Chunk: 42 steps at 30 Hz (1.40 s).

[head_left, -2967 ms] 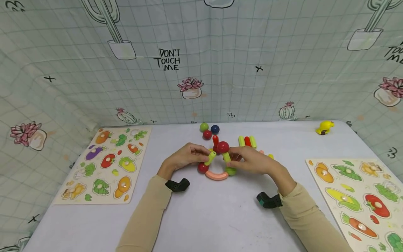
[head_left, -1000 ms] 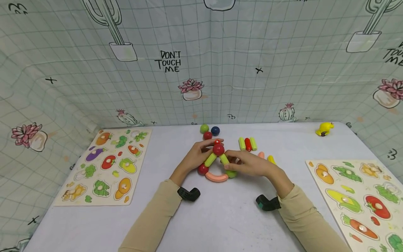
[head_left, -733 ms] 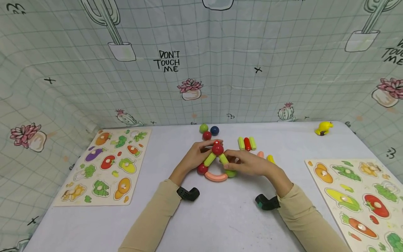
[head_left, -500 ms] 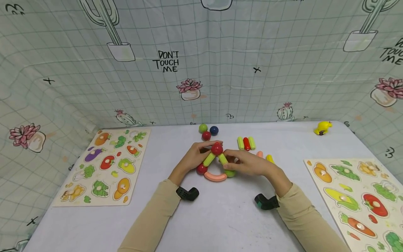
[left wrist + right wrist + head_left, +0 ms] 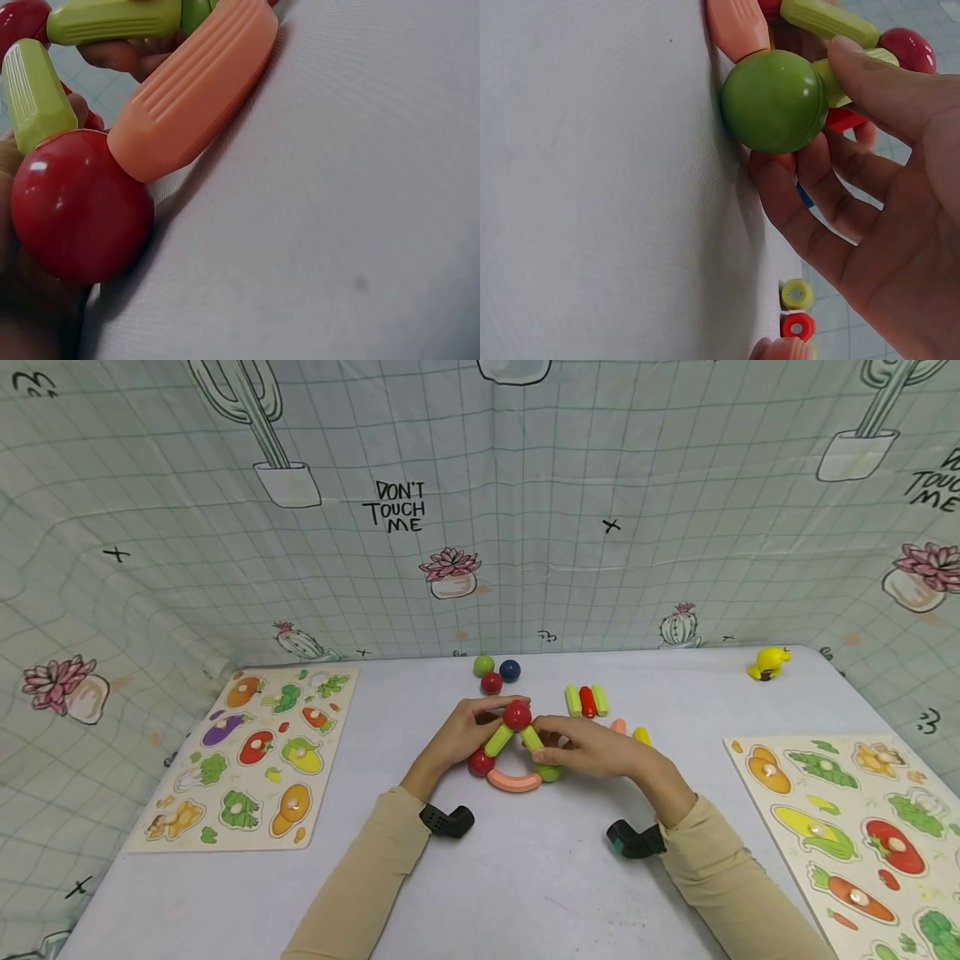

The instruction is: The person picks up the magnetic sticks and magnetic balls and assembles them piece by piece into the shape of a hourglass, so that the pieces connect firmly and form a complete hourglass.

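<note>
A toy frame of balls and rods stands on the table between both hands. A red ball [image 5: 517,715] tops two yellow-green rods, the left rod [image 5: 498,741] and the right rod [image 5: 531,739]. They slope down to another red ball [image 5: 481,762] and a green ball [image 5: 550,773], joined by a curved orange rod [image 5: 513,781]. My left hand [image 5: 456,737] curls round the frame's left and back, its fingertips behind the top ball. My right hand [image 5: 592,748] pinches the right rod, thumb in front, fingers behind. Red parts [image 5: 845,118] at the back are mostly hidden.
Behind lie a loose green ball [image 5: 483,666], a blue ball [image 5: 510,671] and a red ball [image 5: 491,683]. Several short rods [image 5: 587,702] lie right of them. Vegetable puzzle boards flank the hands, left [image 5: 258,752] and right [image 5: 847,827]. A yellow toy [image 5: 769,664] sits far right.
The left rod has come up to meet the top ball, which shifted left. My left hand moved from that rod to behind the frame. A red end above the ball dropped from view.
</note>
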Tool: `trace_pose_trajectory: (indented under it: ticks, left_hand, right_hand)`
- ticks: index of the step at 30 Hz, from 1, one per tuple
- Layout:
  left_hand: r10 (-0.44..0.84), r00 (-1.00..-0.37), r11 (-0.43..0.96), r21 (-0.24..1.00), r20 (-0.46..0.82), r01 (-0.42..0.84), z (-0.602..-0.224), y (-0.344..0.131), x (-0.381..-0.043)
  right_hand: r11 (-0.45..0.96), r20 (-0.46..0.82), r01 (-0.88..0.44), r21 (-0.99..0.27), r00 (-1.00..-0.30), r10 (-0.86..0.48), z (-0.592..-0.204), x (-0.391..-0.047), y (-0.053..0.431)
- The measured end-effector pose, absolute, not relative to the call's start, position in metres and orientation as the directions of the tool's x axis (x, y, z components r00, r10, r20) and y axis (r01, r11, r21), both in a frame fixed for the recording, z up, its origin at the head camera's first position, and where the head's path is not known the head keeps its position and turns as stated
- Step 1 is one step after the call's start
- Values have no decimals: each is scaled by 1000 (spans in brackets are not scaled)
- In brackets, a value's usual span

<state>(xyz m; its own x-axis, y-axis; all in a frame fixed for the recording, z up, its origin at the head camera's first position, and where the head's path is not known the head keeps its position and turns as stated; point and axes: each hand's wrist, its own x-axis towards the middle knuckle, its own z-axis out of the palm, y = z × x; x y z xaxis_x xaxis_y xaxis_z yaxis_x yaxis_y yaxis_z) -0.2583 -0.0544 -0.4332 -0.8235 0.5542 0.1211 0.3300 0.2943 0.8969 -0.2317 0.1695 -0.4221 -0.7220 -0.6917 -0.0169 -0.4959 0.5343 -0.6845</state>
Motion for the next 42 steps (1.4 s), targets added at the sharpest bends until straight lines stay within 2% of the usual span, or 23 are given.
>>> trace_pose_trajectory:
  ticks: [24, 31, 42]
  left_hand:
    - [556, -819, 304, 881, 145, 363, -436, -54, -257]
    - [552, -819, 290, 884, 159, 367, -463, -52, -275]
    - [564, -801, 271, 872, 199, 408, -467, -55, -277]
  right_hand:
    - [505, -5, -520, -689, -694, -720, -421, -233, 172]
    - [502, -5, -517, -693, -693, -721, -421, -231, 174]
    - [534, -43, -493, -687, -705, -708, -420, -231, 173]
